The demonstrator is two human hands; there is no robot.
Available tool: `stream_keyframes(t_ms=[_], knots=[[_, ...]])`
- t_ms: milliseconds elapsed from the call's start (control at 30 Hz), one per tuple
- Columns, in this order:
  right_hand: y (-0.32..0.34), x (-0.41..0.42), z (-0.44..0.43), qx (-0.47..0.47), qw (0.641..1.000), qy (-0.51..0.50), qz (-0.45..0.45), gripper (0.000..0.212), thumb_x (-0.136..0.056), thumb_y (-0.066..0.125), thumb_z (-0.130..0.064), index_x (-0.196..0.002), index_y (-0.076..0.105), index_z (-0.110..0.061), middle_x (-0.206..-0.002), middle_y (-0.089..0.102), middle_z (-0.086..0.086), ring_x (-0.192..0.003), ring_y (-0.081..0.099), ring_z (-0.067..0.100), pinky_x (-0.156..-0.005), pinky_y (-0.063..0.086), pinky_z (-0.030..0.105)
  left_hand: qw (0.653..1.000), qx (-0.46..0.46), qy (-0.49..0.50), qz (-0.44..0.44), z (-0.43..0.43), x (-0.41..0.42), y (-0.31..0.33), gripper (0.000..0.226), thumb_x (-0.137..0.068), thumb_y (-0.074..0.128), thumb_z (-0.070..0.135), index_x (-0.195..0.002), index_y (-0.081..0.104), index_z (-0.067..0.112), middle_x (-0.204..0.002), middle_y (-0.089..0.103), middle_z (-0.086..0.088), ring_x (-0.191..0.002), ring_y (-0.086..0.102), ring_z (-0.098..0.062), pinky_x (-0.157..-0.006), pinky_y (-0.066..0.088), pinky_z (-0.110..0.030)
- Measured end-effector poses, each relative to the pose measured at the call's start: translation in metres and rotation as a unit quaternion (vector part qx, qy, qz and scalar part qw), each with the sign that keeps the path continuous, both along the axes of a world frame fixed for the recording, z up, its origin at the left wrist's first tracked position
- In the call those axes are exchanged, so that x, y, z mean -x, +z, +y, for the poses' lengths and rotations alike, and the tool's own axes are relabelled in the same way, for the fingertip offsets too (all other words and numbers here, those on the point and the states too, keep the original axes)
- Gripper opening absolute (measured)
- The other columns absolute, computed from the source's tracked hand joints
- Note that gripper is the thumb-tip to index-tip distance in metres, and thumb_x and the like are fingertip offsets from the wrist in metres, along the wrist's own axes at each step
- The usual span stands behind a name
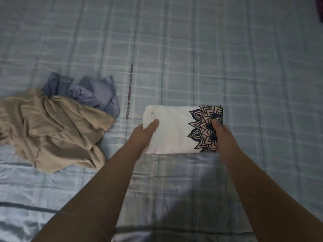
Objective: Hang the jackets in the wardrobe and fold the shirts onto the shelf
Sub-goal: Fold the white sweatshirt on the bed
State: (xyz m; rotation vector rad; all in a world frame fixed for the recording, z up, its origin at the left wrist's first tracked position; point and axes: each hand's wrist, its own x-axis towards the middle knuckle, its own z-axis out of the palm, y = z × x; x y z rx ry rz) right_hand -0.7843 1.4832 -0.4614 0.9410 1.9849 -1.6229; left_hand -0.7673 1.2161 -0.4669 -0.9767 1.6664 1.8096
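Observation:
A white shirt [174, 130] with a dark mandala print lies folded into a compact rectangle on the bed, just right of centre. My left hand [143, 135] grips its left end, thumb on top and fingers tucked underneath. My right hand [221, 135] grips the right end over the print, thumb pressed on top. To the left, a crumpled beige garment [57, 133] lies in a heap. A crumpled grey-blue garment [90, 93] pokes out behind it.
A pale blue checked bedspread [192, 49] covers the whole view, with a line of printed text running down its middle. A dark purple object [319, 9] shows at the top right corner.

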Motion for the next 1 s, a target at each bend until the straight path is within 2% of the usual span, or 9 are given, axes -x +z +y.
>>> stream_keyframes(t_ms=[67, 133, 233, 300, 467, 600, 667, 833, 1000], knots=[[0.014, -0.010, 0.004, 0.033, 0.999, -0.001, 0.022, 0.055, -0.082, 0.060, -0.065, -0.113, 0.066, -0.020, -0.103, 0.076, 0.009, -0.092, 0.074, 0.029, -0.085, 0.058, 0.053, 0.998, -0.052, 0.028, 0.007, 0.004, -0.015, 0.011, 0.063, -0.074, 0.075, 0.055, -0.122, 0.066, 0.016, -0.112, 0.074, -0.004, -0.103, 0.071, -0.025, -0.097, 0.053, -0.051], [0.032, -0.019, 0.011, 0.084, 0.996, 0.012, 0.035, 0.051, -0.089, 0.058, -0.059, -0.118, 0.066, -0.019, -0.109, 0.074, 0.010, -0.099, 0.072, 0.031, -0.091, 0.055, 0.054, 0.996, -0.075, 0.047, 0.027, 0.009, -0.028, 0.033, 0.045, -0.085, 0.071, 0.044, -0.119, 0.066, 0.016, -0.111, 0.074, -0.007, -0.103, 0.071, -0.027, -0.095, 0.053, -0.053], [0.081, -0.028, 0.020, 0.160, 0.985, 0.033, 0.050, 0.041, -0.097, 0.054, -0.047, -0.123, 0.065, -0.017, -0.116, 0.072, 0.012, -0.107, 0.069, 0.032, -0.094, 0.052, 0.052, 0.994, -0.048, 0.068, 0.074, 0.018, -0.047, 0.082, 0.021, -0.095, 0.063, 0.033, -0.109, 0.067, 0.019, -0.100, 0.077, -0.002, -0.093, 0.073, -0.022, -0.079, 0.059, -0.044], [0.124, -0.033, 0.026, 0.173, 0.981, 0.055, 0.064, 0.038, -0.098, 0.052, -0.044, -0.124, 0.063, -0.017, -0.116, 0.072, 0.009, -0.106, 0.070, 0.029, -0.089, 0.054, 0.047, 0.991, -0.006, 0.077, 0.108, 0.024, -0.062, 0.128, 0.017, -0.098, 0.057, 0.033, -0.106, 0.067, 0.021, -0.092, 0.077, 0.003, -0.087, 0.073, -0.019, -0.067, 0.058, -0.036], [0.233, -0.051, 0.031, 0.125, 0.975, 0.132, 0.126, 0.054, -0.087, 0.057, -0.063, -0.126, 0.061, -0.025, -0.115, 0.073, 0.001, -0.103, 0.071, 0.021, -0.090, 0.056, 0.048, 0.969, 0.124, 0.100, 0.188, 0.034, -0.119, 0.245, 0.038, -0.090, 0.059, 0.054, -0.117, 0.066, 0.028, -0.111, 0.073, 0.006, -0.104, 0.068, -0.013, -0.089, 0.054, -0.036], [0.314, -0.084, 0.023, 0.085, 0.954, 0.205, 0.204, 0.035, -0.099, 0.045, -0.054, -0.118, 0.063, -0.031, -0.108, 0.073, -0.008, -0.095, 0.071, 0.009, -0.083, 0.056, 0.033, 0.946, 0.170, 0.156, 0.225, 0.038, -0.174, 0.327, 0.030, -0.099, 0.054, 0.044, -0.118, 0.066, 0.024, -0.109, 0.072, 0.007, -0.103, 0.067, -0.011, -0.078, 0.053, -0.028], [0.347, -0.102, 0.015, 0.053, 0.939, 0.234, 0.246, 0.039, -0.095, 0.043, -0.062, -0.111, 0.064, -0.034, -0.107, 0.073, -0.010, -0.096, 0.070, 0.009, -0.085, 0.054, 0.034, 0.933, 0.191, 0.185, 0.244, 0.038, -0.200, 0.360, 0.026, -0.101, 0.052, 0.039, -0.119, 0.064, 0.024, -0.108, 0.070, 0.010, -0.100, 0.065, -0.004, -0.074, 0.049, -0.021], [0.392, -0.137, -0.022, 0.010, 0.903, 0.274, 0.331, 0.037, -0.098, 0.040, -0.058, -0.113, 0.062, -0.033, -0.103, 0.068, -0.015, -0.096, 0.063, 0.003, -0.083, 0.050, 0.032, 0.896, 0.260, 0.234, 0.274, 0.020, -0.261, 0.413, 0.047, -0.091, 0.051, 0.052, -0.123, 0.066, 0.021, -0.113, 0.071, 0.008, -0.106, 0.065, -0.006, -0.088, 0.051, -0.029], [0.415, -0.163, -0.083, 0.034, 0.874, 0.339, 0.347, 0.027, -0.101, 0.039, -0.053, -0.108, 0.059, -0.036, -0.098, 0.063, -0.019, -0.098, 0.062, 0.013, -0.084, 0.045, 0.031, 0.864, 0.334, 0.268, 0.266, -0.015, -0.321, 0.450, 0.020, -0.102, 0.046, 0.040, -0.098, 0.063, 0.030, -0.097, 0.066, 0.018, -0.092, 0.060, 0.005, -0.075, 0.045, -0.017]])
